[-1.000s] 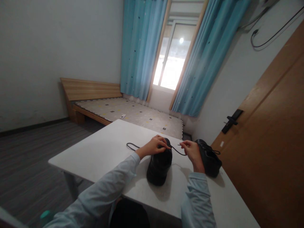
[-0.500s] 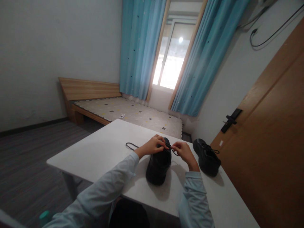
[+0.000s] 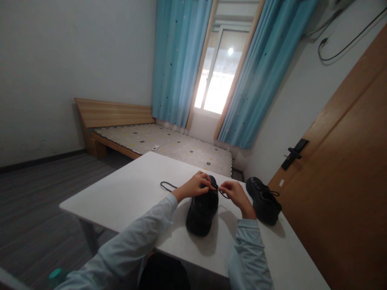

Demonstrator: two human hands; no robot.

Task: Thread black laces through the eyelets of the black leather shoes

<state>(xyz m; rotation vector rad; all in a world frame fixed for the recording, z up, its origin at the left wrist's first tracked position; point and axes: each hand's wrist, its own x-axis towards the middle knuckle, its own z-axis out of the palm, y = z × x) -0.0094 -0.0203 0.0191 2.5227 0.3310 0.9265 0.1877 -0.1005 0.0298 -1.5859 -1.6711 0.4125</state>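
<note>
White worktop (image 3: 130,197): black shoe (image 3: 202,211) at centre. Left hand (image 3: 195,186) and right hand (image 3: 232,191) both pinch its lace (image 3: 223,193). Advisable: keep lace taut, feed eyelets evenly.

Both arms wear long sleeves of pale blue, lightweight fabric, loosely fitted and creased along the forearms. The left sleeve (image 3: 133,237) ends in a plain cuff at the wrist; the right sleeve (image 3: 249,257) likewise. Both hands, left hand (image 3: 195,186) and right hand (image 3: 235,192), are bare, without gloves.
</note>
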